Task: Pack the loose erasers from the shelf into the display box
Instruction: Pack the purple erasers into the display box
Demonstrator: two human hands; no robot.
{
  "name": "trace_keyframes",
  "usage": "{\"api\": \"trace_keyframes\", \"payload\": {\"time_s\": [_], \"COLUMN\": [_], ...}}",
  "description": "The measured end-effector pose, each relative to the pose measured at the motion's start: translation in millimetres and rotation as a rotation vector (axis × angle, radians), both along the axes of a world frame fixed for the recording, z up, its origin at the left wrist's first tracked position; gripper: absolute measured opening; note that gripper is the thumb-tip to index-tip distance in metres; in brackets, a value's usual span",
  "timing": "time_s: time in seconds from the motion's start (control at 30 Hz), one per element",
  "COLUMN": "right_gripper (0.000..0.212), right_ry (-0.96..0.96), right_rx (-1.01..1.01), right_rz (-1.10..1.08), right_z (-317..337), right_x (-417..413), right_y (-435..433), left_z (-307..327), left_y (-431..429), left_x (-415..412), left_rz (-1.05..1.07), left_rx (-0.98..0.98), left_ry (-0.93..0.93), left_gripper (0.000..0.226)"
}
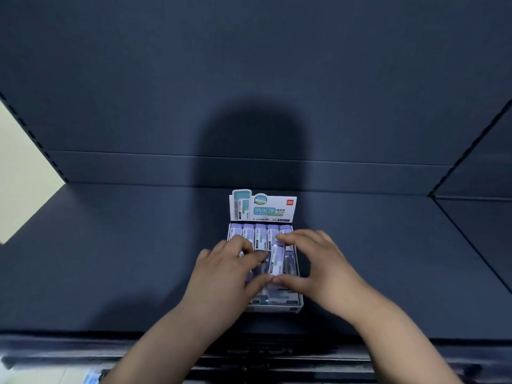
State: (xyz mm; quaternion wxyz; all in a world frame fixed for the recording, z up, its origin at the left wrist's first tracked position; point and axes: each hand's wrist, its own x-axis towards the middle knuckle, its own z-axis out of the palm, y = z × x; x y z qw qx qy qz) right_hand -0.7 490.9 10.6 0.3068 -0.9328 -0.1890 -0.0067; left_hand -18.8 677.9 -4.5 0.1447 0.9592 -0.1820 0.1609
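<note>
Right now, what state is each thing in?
Display box, open, on the shelf.
Header card, upright at the back.
Back row of erasers, seated side by side.
Loose eraser, tilted, not yet seated.
Right hand, pinching its ends.
Left hand, curled against its side.

Erasers point(260, 235) lilac, white-green labels; display box point(293, 309) white, teal header print; shelf point(110, 259) dark navy.

There is one display box point(277, 308) on one shelf point(110, 259). Its back row shows five erasers point(260, 234), plus one tilted eraser point(278, 259); the front ones are probably several, mostly hidden.
</note>
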Motion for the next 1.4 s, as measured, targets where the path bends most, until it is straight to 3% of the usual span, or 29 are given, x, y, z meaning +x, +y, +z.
{"api": "trace_keyframes", "payload": {"time_s": [0.13,0.23,0.33,0.47,0.63,0.77,0.9,1.0,1.2,1.4], "right_gripper": [0.063,0.070,0.077,0.071,0.068,0.070,0.063,0.071,0.060,0.063], "right_ry": [-0.008,0.012,0.027,0.010,0.046,0.062,0.073,0.068,0.058,0.006], "right_rx": [0.074,0.049,0.017,0.029,0.101,0.024,0.036,0.066,-0.013,-0.088], "right_rz": [-0.046,-0.027,-0.016,-0.028,-0.045,-0.041,-0.056,-0.013,-0.010,0.009], "right_z": [0,0,1,0,-4,-1,2,2,-3,-10], "right_x": [-1,-1,1,2,-1,-1,1,1,-2,0], "right_y": [2,3,2,4,5,3,2,6,9,10], "left_z": [3,0,1,7,10,8,8,9,6,1], "left_y": [-3,-5,-8,-10,-5,-2,-2,-3,3,3], "left_x": [-2,-3,-4,-8,-7,-7,-9,-10,-9,-7], "left_rz": [0.003,0.005,0.006,0.003,0.017,0.020,0.029,0.039,0.056,0.083], "left_rx": [-0.074,-0.102,-0.135,-0.192,-0.156,-0.104,-0.110,-0.110,-0.069,-0.057], "left_ry": [0.024,-0.002,0.008,0.086,0.152,0.146,0.190,0.187,0.197,0.190], "left_gripper": [0.033,0.025,0.026,0.037,0.037,0.030,0.039,0.041,0.041,0.040]}}
